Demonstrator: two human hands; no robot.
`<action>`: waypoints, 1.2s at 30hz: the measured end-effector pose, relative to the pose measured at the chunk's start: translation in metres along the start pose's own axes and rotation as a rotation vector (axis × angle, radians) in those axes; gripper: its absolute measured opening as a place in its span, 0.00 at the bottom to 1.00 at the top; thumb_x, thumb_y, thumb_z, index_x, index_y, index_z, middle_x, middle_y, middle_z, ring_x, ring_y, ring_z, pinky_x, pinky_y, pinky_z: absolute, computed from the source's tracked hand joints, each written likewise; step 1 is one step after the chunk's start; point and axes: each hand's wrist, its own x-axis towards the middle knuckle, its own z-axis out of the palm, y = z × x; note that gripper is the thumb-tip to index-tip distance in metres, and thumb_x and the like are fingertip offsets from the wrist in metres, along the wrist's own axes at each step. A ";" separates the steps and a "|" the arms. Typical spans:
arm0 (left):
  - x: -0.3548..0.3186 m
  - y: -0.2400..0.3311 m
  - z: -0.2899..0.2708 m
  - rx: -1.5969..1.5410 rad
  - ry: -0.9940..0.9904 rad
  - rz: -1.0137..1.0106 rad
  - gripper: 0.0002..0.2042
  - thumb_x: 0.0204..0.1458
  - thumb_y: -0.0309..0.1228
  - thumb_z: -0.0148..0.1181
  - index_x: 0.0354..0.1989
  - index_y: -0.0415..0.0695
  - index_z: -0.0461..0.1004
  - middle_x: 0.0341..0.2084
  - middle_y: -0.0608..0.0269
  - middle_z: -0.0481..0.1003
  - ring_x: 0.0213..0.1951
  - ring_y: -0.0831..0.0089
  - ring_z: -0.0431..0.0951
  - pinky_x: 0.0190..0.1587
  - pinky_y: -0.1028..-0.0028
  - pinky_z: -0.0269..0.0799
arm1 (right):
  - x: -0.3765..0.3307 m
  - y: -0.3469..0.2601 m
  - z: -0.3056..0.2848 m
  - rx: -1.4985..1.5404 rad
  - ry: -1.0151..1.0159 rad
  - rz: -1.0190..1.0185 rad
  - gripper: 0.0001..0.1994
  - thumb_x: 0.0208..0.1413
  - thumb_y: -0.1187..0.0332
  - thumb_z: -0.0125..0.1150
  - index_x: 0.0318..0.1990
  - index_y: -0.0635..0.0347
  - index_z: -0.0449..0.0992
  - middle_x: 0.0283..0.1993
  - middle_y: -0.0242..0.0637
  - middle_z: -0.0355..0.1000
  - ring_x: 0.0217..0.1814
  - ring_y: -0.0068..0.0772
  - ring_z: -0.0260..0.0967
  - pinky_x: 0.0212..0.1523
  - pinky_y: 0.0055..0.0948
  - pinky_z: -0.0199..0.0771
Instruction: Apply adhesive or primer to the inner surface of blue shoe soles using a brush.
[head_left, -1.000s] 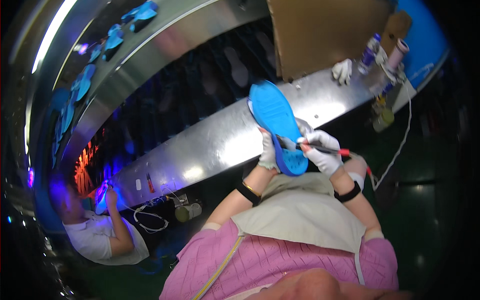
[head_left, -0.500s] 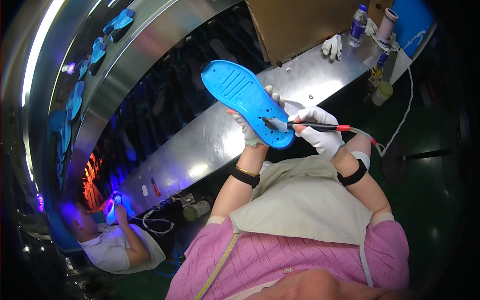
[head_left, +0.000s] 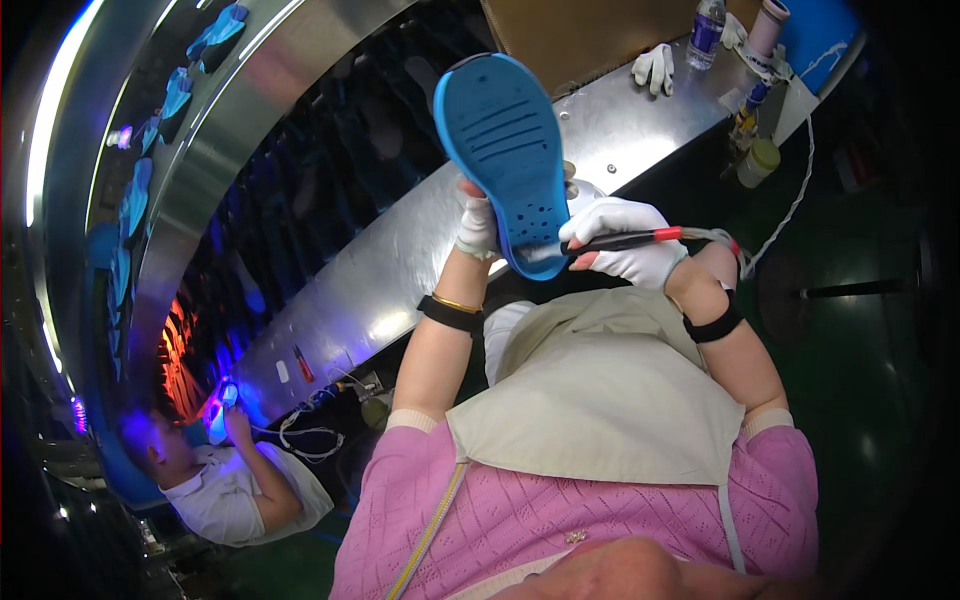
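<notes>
A blue shoe sole [head_left: 505,140] with grooves and small holes stands tilted in front of me. My left hand [head_left: 478,225], in a white glove with bare fingertips, grips it by the edge near its lower end; some fingers are hidden behind the sole. In my gloved right hand [head_left: 628,240] is a brush [head_left: 620,241] with a black and red handle, pinched between thumb and fingers. Its pale bristles touch the inside of the sole's near end. A tube runs from the back of the handle to the right.
A metal ledge [head_left: 400,270] crosses beyond my hands, carrying a white glove [head_left: 655,70] and a bottle [head_left: 706,35]. A jar [head_left: 758,163] hangs at the right. Blue soles [head_left: 133,205] line the curved machine at left, where a co-worker [head_left: 240,490] holds a lit sole.
The sole has been tilted more upright and raised, its far end now higher in view. The brush has shifted left and down to the sole's near end. Both hands keep their hold.
</notes>
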 end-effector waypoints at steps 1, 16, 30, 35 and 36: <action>0.000 0.002 -0.003 -0.001 0.006 0.003 0.50 0.27 0.69 0.58 0.55 0.42 0.62 0.45 0.50 0.69 0.43 0.61 0.73 0.47 0.65 0.73 | 0.002 -0.001 -0.002 -0.081 -0.127 0.012 0.09 0.40 0.77 0.69 0.31 0.62 0.75 0.34 0.33 0.73 0.38 0.22 0.70 0.44 0.23 0.70; 0.010 0.013 0.003 0.431 0.260 -0.410 0.33 0.48 0.60 0.52 0.52 0.42 0.65 0.36 0.57 0.74 0.36 0.71 0.76 0.38 0.72 0.76 | 0.001 0.003 -0.003 -0.129 -0.213 -0.008 0.07 0.41 0.81 0.62 0.24 0.60 0.71 0.33 0.35 0.72 0.37 0.30 0.70 0.41 0.26 0.69; 0.010 0.016 0.011 0.448 0.413 -0.343 0.28 0.49 0.57 0.52 0.45 0.42 0.68 0.32 0.61 0.74 0.29 0.75 0.76 0.31 0.75 0.75 | 0.007 0.000 -0.022 -0.188 0.032 0.027 0.07 0.40 0.83 0.57 0.26 0.59 0.70 0.33 0.35 0.70 0.37 0.31 0.67 0.42 0.26 0.67; -0.003 0.027 0.004 0.317 0.373 -0.160 0.25 0.52 0.53 0.53 0.47 0.43 0.67 0.38 0.64 0.73 0.34 0.77 0.74 0.36 0.77 0.74 | 0.006 -0.016 -0.032 -0.233 -0.057 0.011 0.07 0.41 0.84 0.59 0.25 0.60 0.71 0.32 0.35 0.71 0.37 0.29 0.68 0.41 0.26 0.68; -0.009 0.034 0.004 0.342 0.351 -0.008 0.25 0.53 0.52 0.52 0.49 0.43 0.66 0.41 0.64 0.72 0.38 0.77 0.74 0.41 0.75 0.73 | 0.005 -0.024 -0.034 -0.069 0.034 0.091 0.07 0.42 0.83 0.59 0.26 0.60 0.72 0.34 0.35 0.72 0.39 0.27 0.68 0.42 0.25 0.68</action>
